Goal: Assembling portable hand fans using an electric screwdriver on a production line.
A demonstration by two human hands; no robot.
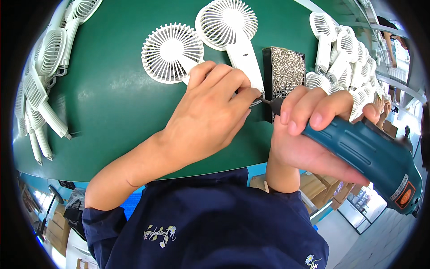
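My right hand (309, 121) grips a dark teal electric screwdriver (363, 145), its bit pointing left. The bit's tip meets the lower end of a white handheld fan (246, 62). There my left hand (210, 110) is closed, with thumb and forefinger at the handle's end beside the bit; whether they pinch a screw is hidden. A second white handheld fan (172, 51) lies just left of it, its handle mostly covered by my left hand. Close to the bit stands a black tray (268, 67) full of small silvery screws (286, 67).
Several white handheld fans (47, 58) lie along the green table's (107, 107) left edge. More white fans (349, 49) are heaped at the right. Cardboard boxes (316, 190) sit below the table edge on the right. Another person's hand (384, 110) shows at the far right.
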